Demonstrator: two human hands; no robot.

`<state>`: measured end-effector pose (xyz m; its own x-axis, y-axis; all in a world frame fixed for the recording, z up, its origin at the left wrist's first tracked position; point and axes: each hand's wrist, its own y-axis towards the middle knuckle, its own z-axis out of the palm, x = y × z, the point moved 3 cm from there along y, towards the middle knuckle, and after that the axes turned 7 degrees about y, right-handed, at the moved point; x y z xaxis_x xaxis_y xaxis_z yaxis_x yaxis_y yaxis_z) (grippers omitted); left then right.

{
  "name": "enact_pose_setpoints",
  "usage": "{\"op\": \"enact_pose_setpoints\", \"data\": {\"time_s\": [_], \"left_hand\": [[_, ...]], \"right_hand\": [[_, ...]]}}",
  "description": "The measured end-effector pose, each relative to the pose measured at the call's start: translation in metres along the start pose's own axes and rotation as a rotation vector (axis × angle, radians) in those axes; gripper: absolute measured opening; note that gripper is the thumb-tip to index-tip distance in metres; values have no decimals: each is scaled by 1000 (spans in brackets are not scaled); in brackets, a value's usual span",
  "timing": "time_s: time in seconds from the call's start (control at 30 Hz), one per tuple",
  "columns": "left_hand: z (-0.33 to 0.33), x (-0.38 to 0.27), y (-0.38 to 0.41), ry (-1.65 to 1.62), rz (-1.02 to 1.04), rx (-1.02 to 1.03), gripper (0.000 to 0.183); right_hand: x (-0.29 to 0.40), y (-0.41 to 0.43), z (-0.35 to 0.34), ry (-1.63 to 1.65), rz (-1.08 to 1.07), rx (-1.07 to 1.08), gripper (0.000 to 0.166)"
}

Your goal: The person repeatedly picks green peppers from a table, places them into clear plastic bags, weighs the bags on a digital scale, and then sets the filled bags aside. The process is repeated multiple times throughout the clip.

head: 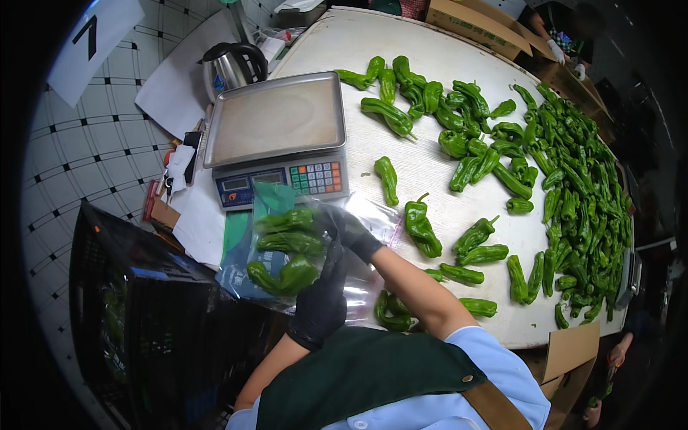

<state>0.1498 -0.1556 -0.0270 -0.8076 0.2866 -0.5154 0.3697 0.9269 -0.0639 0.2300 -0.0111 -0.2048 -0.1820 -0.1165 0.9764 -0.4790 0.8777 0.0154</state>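
Note:
A clear plastic bag (262, 287) with several green peppers (290, 242) inside hangs in front of the scale, and part of it bears printing. My left hand (321, 303), in a black glove, grips its right side from below. My right hand (357, 234), also black-gloved, is at the upper edge of that bag, its fingers closed on the plastic and blurred. Under both wrists lie more clear plastic bags (368, 301), flat on the table. Where the fingers of the two hands meet, they partly hide each other.
A weighing scale (277, 121) with a metal pan stands behind the bag, a kettle (228, 70) beyond it. Loose peppers dot the white table (419, 177); a large heap (586, 204) lies right. A black crate (145, 301) is at lower left. Another person's gloved hands (567, 59) are near cardboard boxes.

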Motion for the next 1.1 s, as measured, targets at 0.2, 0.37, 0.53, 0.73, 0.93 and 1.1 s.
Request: {"op": "enact_pose_setpoints", "data": {"time_s": [0.2, 0.37, 0.53, 0.73, 0.93, 1.1], "left_hand": [[5, 5, 7, -50, -6, 46, 80], [1, 11, 15, -87, 49, 42, 75], [1, 17, 15, -69, 82, 26, 77], [3, 20, 15, -51, 53, -30, 78], [-2, 9, 11, -92, -13, -47, 61], [-3, 5, 9, -123, -10, -104, 65]], "right_hand": [[88, -59, -137, 322, 305, 413, 37], [26, 34, -249, -422, 100, -632, 48], [5, 74, -233, -900, 245, -647, 79], [56, 17, -227, 670, 228, -415, 54], [126, -83, -188, 824, 123, -320, 55], [124, -161, -148, 1020, 189, -230, 56]]}}
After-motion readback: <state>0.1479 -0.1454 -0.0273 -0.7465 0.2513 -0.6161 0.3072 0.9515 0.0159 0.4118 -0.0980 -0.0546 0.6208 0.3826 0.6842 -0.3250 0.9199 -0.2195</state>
